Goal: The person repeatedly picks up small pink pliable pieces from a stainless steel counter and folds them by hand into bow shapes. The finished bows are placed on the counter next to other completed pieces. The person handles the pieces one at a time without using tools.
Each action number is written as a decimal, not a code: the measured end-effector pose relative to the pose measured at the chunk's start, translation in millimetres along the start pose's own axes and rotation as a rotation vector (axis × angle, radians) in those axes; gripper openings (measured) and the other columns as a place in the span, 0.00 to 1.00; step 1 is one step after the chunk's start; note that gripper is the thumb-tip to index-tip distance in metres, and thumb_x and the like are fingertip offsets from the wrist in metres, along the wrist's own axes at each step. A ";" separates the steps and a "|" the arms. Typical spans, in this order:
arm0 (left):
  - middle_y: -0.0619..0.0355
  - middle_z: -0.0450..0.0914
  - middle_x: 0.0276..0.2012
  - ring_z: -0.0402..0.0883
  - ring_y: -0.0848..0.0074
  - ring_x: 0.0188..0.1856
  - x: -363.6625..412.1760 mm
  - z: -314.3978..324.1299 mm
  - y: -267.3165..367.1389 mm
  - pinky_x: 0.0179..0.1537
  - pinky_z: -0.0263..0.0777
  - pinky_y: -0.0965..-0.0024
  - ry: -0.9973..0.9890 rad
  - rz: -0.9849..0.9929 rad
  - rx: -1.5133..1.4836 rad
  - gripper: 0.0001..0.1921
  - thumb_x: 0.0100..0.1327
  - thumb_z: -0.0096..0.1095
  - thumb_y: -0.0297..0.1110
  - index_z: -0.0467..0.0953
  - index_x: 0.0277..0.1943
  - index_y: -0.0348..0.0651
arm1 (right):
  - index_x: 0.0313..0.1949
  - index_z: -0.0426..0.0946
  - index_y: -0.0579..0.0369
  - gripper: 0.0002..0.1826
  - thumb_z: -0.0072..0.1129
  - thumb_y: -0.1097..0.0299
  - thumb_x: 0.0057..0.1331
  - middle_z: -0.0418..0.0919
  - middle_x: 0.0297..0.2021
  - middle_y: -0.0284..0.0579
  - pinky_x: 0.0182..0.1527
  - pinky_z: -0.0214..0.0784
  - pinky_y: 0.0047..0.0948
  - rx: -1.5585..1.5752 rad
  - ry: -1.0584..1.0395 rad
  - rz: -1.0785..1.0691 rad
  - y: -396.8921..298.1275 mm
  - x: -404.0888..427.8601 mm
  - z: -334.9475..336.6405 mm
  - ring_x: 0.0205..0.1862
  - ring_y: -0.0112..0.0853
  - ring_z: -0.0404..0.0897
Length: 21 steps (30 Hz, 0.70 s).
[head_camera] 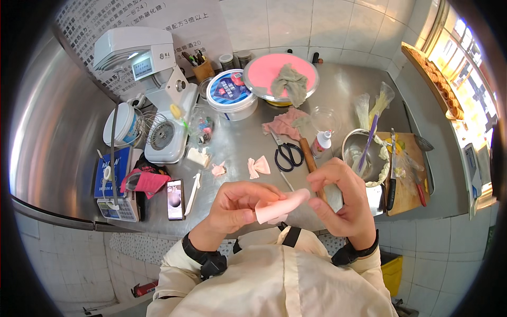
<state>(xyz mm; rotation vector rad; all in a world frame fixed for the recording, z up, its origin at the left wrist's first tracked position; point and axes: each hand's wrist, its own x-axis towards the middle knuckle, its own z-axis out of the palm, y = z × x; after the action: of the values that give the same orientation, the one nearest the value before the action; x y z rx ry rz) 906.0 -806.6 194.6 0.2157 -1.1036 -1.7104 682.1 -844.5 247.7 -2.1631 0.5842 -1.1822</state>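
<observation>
My left hand [235, 204] pinches a pale pink strip of what looks like fondant [282, 207] between thumb and fingers. The strip is folded over and curves out to the right. Around its rounded far end, my right hand [345, 200] has thumb and forefinger apart, seemingly without gripping it. Beyond my hands, a pink bow [259, 167] of similar material lies on the steel worktop [237, 138]. Left of the bow sits a small pink piece with pointed tips [218, 169]. Black-handled scissors [289, 155] and a wooden rolling pin [307, 152] lie behind my hands.
A phone [175, 200] with a lit screen and a white modelling tool [193, 194] lie at left, near a stand mixer [162, 99]. A pink-topped turntable [261, 75] bears a cloth [291, 85]. At right are a metal bowl [350, 138] and a cutting board [410, 198] with knives.
</observation>
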 end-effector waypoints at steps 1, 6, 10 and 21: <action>0.37 0.76 0.49 0.79 0.60 0.48 -0.9 0.6 1.4 0.49 0.72 0.62 0.014 -0.003 0.001 0.24 0.58 0.64 0.38 0.73 0.51 0.25 | 0.43 0.71 0.63 0.17 0.63 0.78 0.53 0.76 0.31 0.46 0.32 0.69 0.27 0.004 0.003 0.002 -0.7 0.5 1.2 0.29 0.33 0.76; 0.37 0.77 0.48 0.77 0.54 0.53 -8.3 5.3 4.4 0.53 0.70 0.60 0.056 0.014 0.081 0.20 0.57 0.66 0.37 0.78 0.45 0.27 | 0.43 0.71 0.62 0.17 0.63 0.78 0.54 0.77 0.32 0.42 0.34 0.69 0.25 0.297 0.023 0.054 7.1 -8.3 10.1 0.30 0.28 0.75; 0.37 0.78 0.47 0.78 0.54 0.52 -11.9 7.7 14.3 0.55 0.70 0.61 0.037 0.044 0.216 0.16 0.55 0.67 0.33 0.80 0.41 0.28 | 0.43 0.71 0.61 0.16 0.63 0.79 0.55 0.77 0.33 0.41 0.34 0.68 0.23 0.427 -0.006 0.209 1.6 -7.5 8.7 0.30 0.25 0.75; 0.38 0.78 0.46 0.78 0.54 0.52 -13.9 4.6 17.0 0.53 0.72 0.60 0.005 0.115 0.292 0.15 0.54 0.66 0.28 0.79 0.43 0.26 | 0.40 0.73 0.59 0.14 0.65 0.81 0.53 0.78 0.33 0.40 0.31 0.66 0.21 0.487 -0.032 0.101 8.6 -8.4 15.7 0.31 0.26 0.74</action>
<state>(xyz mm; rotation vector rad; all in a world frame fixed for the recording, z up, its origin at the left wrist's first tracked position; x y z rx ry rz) 920.6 -793.1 205.2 0.3320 -1.3346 -1.4427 690.5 -840.9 230.2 -1.7160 0.3422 -1.0987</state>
